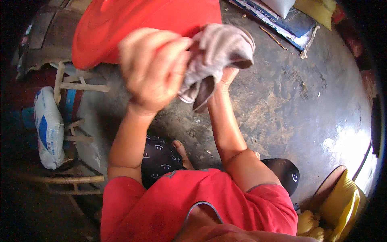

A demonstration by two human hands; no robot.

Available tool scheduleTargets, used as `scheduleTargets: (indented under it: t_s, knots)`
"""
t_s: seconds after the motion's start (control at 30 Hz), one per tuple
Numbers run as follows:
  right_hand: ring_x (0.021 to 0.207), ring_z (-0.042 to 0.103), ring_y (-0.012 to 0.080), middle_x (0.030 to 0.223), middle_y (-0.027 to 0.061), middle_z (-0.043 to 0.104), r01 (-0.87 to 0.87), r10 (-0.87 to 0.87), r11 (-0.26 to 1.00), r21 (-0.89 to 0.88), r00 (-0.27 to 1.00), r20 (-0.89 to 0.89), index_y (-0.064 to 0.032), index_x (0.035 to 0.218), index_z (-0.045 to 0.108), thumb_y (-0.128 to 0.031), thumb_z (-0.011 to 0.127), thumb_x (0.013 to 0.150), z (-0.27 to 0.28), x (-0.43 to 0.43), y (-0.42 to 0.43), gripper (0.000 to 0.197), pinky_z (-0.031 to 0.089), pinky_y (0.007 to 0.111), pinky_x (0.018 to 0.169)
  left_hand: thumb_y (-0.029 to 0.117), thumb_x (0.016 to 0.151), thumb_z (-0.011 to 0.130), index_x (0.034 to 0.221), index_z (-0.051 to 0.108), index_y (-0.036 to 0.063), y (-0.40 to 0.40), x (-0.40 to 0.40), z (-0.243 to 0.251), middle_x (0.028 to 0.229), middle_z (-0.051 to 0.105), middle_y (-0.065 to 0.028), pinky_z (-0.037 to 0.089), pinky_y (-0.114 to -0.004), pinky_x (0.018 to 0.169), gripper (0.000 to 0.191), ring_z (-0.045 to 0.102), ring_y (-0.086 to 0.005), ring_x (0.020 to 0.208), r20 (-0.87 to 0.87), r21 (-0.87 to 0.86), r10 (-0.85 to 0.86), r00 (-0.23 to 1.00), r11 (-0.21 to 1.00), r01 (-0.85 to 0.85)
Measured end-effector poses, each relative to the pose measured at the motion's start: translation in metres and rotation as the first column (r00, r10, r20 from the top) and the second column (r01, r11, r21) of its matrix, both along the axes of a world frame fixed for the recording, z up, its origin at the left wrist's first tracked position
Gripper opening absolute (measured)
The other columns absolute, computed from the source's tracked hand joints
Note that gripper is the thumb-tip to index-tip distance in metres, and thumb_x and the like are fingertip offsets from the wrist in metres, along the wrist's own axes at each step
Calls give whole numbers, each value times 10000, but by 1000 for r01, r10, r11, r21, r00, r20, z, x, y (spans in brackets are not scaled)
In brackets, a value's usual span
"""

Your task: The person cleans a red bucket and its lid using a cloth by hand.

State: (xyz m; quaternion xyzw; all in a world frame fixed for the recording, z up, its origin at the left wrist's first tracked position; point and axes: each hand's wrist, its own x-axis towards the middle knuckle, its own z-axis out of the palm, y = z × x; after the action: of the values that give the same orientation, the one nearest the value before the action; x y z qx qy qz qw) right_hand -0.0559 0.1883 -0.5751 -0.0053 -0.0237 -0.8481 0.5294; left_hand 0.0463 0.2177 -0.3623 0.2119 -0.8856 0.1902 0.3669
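A crumpled greyish-pink cloth [222,45], seemingly a garment with openings, is held up in front of me. My right hand [228,77] supports it from beneath; most of that hand is hidden behind the folds. At the cloth's left edge is my left hand [154,66], blurred, with curled fingers. Whether those fingers grip the fabric cannot be made out. Behind both hands, a large red cloth or cloth-like surface [145,18] fills the top of the view.
A white woven sack [50,130] stands at left near a wooden frame [84,86]. Bamboo rails [75,179] lie lower left. At top right are a blue printed sheet [290,24] and a stick [273,38] on the concrete floor [278,99]. A yellow bag [338,199] is lower right.
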Motion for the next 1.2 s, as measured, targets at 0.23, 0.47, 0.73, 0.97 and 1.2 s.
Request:
scheduleTargets:
  t_s: [0.23, 0.47, 0.73, 0.97, 1.2]
  knots:
    - [1344, 386, 403, 1415, 244, 429, 338, -278, 940, -48, 676, -683, -11, 1486, 324, -492, 699, 807, 95, 36, -10, 913, 299, 533, 1127, 41, 816, 710, 1304, 639, 131, -43, 4, 22, 1233, 661, -58, 455, -427, 1016, 501, 601, -278, 1160, 98, 57, 355, 930, 931, -362]
    - [1212, 438, 448, 1291, 236, 478, 756, -423, 579, -306, -43, -905, -75, 1418, 432, -448, 797, 665, 79, 42, -42, 917, 269, 621, 1078, -4, 812, 662, 1253, 688, 158, -55, 18, 20, 1170, 703, -67, 508, -391, 942, 471, 651, -272, 1051, 124, -165, 378, 917, 920, -357]
    - [1152, 578, 274, 1260, 176, 626, 506, -25, 721, 473, 702, -712, 34, 1338, 524, -266, 572, 958, -57, -19, -73, 487, 433, 378, 1017, -50, 734, 655, 1166, 740, 131, -52, 0, 15, 1085, 733, -53, 540, -359, 860, 476, 660, -236, 931, 49, -215, 384, 922, 905, -366]
    - [1251, 526, 286, 1335, 172, 562, 372, -139, 907, 196, 706, -694, -23, 1405, 471, -306, 767, 801, 47, -4, -52, 730, 402, 424, 1085, -39, 752, 631, 1200, 714, 112, -50, 5, 11, 1137, 716, -91, 511, -411, 912, 480, 647, -302, 987, 55, -192, 457, 888, 878, -439]
    - [1096, 584, 343, 1167, 152, 652, 575, -394, 807, -133, 357, -847, -107, 1227, 633, -313, 746, 702, 123, -37, -70, 575, 427, 439, 1013, -40, 748, 604, 1177, 725, 105, -52, 1, 17, 1120, 720, -96, 502, -422, 917, 469, 648, -306, 981, 26, -165, 390, 920, 910, -381]
